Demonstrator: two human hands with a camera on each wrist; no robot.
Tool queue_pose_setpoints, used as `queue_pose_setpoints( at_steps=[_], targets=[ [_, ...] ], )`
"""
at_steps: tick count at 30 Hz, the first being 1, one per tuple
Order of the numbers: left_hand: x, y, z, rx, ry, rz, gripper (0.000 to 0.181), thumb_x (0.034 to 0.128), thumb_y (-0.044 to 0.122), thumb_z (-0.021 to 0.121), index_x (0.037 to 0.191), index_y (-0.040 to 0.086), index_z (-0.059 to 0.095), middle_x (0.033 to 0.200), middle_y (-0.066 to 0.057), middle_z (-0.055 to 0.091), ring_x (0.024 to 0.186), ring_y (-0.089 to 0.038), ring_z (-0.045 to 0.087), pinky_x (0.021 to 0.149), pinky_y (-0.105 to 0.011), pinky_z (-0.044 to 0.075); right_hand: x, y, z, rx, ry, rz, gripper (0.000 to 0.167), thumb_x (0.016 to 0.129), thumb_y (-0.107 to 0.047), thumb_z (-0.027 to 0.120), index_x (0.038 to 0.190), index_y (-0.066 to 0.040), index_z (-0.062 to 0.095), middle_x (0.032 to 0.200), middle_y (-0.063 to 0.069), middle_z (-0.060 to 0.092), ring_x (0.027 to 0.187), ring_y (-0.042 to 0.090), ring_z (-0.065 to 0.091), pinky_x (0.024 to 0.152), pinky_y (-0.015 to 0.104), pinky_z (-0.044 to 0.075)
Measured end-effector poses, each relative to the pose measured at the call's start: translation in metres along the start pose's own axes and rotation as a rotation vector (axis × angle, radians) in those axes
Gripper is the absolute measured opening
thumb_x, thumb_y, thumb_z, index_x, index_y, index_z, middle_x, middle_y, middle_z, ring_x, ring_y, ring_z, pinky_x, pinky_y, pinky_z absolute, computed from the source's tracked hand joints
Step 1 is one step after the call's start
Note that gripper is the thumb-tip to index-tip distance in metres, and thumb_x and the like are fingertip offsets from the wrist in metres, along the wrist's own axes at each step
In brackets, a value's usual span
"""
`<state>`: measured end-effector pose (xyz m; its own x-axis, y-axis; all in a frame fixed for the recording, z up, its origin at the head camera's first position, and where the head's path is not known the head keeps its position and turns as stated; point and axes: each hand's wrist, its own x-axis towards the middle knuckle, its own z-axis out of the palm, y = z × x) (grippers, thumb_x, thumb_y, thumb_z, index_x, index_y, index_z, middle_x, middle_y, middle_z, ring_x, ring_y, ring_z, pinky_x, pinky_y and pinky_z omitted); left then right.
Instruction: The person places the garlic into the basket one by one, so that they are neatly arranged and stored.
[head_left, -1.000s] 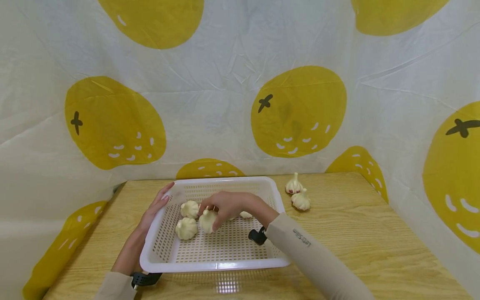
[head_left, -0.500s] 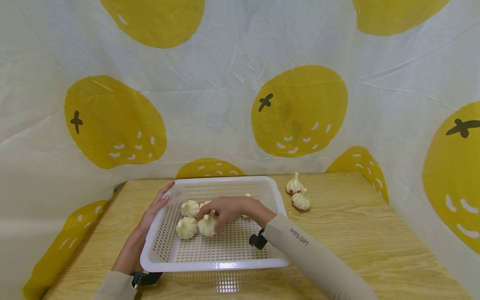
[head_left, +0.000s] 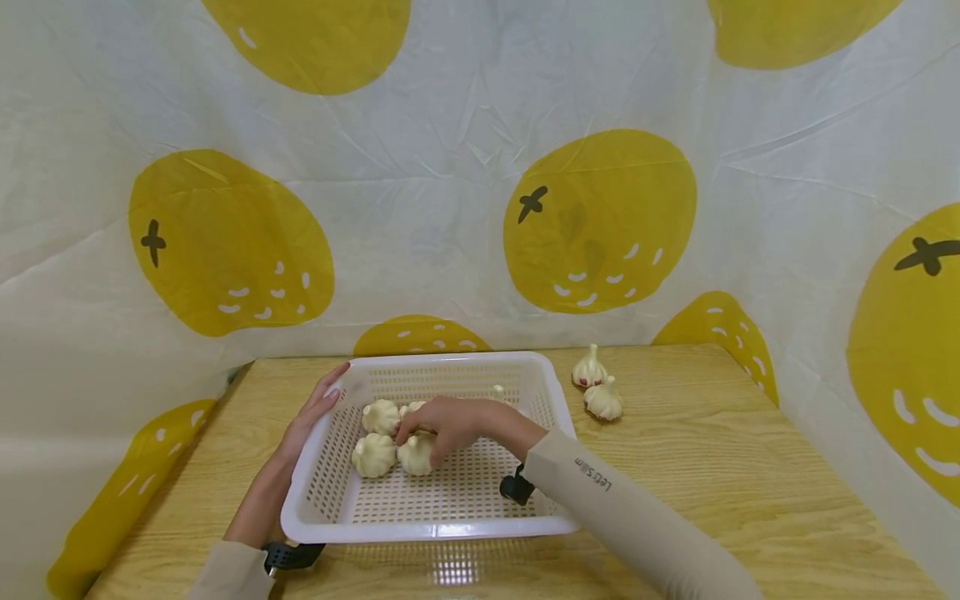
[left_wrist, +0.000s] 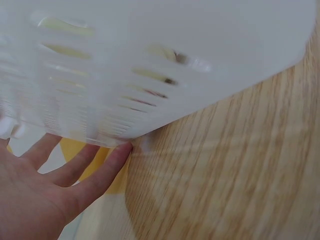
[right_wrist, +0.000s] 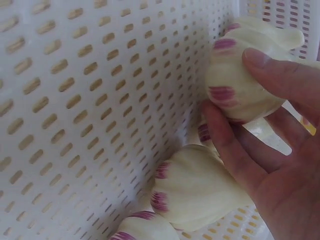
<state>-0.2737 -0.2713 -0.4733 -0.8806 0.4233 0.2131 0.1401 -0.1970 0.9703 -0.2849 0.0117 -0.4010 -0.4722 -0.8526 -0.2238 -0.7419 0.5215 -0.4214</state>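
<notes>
A white perforated plastic basket (head_left: 315,492) stands on the wooden table with several pale garlic bulbs (head_left: 373,455) in it. My right hand (head_left: 456,425) reaches into the basket and pinches one garlic bulb (right_wrist: 250,75) between thumb and fingers. In the right wrist view, purple-streaked bulbs (right_wrist: 195,187) lie just below that hand. Along the basket's left side my left hand (head_left: 303,421) lies with extended fingers touching it. The left wrist view has its spread fingers (left_wrist: 107,167) against the outer wall. The right hand and forearm hide part of the basket's contents.
Two more garlic bulbs (head_left: 602,400) sit together on the wooden table (head_left: 720,467), right of the basket. A white cloth with yellow fruit prints (head_left: 420,233) hangs behind the table and along both sides.
The right hand has sunk slightly with its garlic bulb, which now sits beside the front-left bulb. Part of a bulb behind the wrist has come into view. The left hand stays put.
</notes>
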Motion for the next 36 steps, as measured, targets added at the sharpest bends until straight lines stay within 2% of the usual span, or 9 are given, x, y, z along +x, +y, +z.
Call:
queue_pose_setpoints(
  at_steps=[5, 10, 12, 19, 27, 36],
  targets=[
    [-0.0001, 0.0008, 0.0002, 0.010, 0.003, 0.002, 0.053, 0.1145, 0.026, 0.021, 0.166, 0.025, 0.005, 0.155, 0.006, 0.029, 0.139, -0.005, 0.042, 0.107, -0.024, 0.043, 0.0026, -0.0013, 0.0020, -0.058, 0.014, 0.015, 0.056, 0.085, -0.007, 0.081, 0.137, -0.017, 0.066, 0.151, -0.003, 0.058, 0.137, 0.014, 0.053, 0.111, 0.026, 0.042],
    [-0.0002, 0.0017, 0.0016, 0.030, 0.026, -0.007, 0.054, 0.1145, 0.027, 0.022, 0.166, 0.025, 0.006, 0.155, 0.005, 0.028, 0.138, -0.005, 0.042, 0.106, -0.023, 0.043, 0.0041, -0.0015, 0.0043, -0.091, 0.020, 0.008, 0.054, 0.087, -0.008, 0.079, 0.138, -0.016, 0.065, 0.149, -0.002, 0.060, 0.115, 0.009, 0.058, 0.100, 0.025, 0.045],
    [-0.0005, 0.0019, 0.0023, 0.037, 0.036, -0.016, 0.054, 0.1146, 0.028, 0.023, 0.166, 0.026, 0.007, 0.156, 0.005, 0.027, 0.138, -0.005, 0.041, 0.106, -0.024, 0.043, 0.0041, -0.0017, 0.0051, -0.086, 0.022, -0.003, 0.053, 0.088, -0.006, 0.078, 0.139, -0.014, 0.065, 0.149, -0.001, 0.060, 0.112, 0.010, 0.057, 0.097, 0.025, 0.045],
    [-0.0014, 0.0020, 0.0036, 0.044, 0.053, -0.035, 0.055, 0.1146, 0.030, 0.025, 0.166, 0.027, 0.007, 0.158, 0.003, 0.025, 0.141, -0.008, 0.039, 0.106, -0.025, 0.043, 0.0051, -0.0016, 0.0077, -0.074, 0.029, 0.015, 0.051, 0.089, -0.005, 0.076, 0.137, -0.016, 0.065, 0.151, -0.002, 0.058, 0.124, 0.009, 0.057, 0.099, 0.023, 0.044],
    [-0.0010, 0.0017, 0.0027, 0.035, 0.044, -0.021, 0.055, 0.1145, 0.029, 0.024, 0.166, 0.025, 0.006, 0.157, 0.004, 0.026, 0.141, -0.007, 0.040, 0.106, -0.024, 0.043, 0.0067, -0.0005, 0.0079, -0.079, 0.029, -0.008, 0.050, 0.089, -0.003, 0.074, 0.136, -0.017, 0.064, 0.138, -0.002, 0.065, 0.097, 0.013, 0.052, 0.086, 0.023, 0.040],
    [-0.0002, 0.0010, 0.0015, 0.000, 0.007, 0.009, 0.054, 0.1145, 0.026, 0.021, 0.166, 0.024, 0.005, 0.155, 0.006, 0.031, 0.140, -0.007, 0.042, 0.107, -0.025, 0.043, 0.0046, -0.0007, 0.0072, -0.061, 0.038, -0.017, 0.051, 0.087, 0.000, 0.075, 0.135, -0.016, 0.066, 0.139, -0.002, 0.065, 0.097, 0.011, 0.050, 0.085, 0.022, 0.039]
  ],
)
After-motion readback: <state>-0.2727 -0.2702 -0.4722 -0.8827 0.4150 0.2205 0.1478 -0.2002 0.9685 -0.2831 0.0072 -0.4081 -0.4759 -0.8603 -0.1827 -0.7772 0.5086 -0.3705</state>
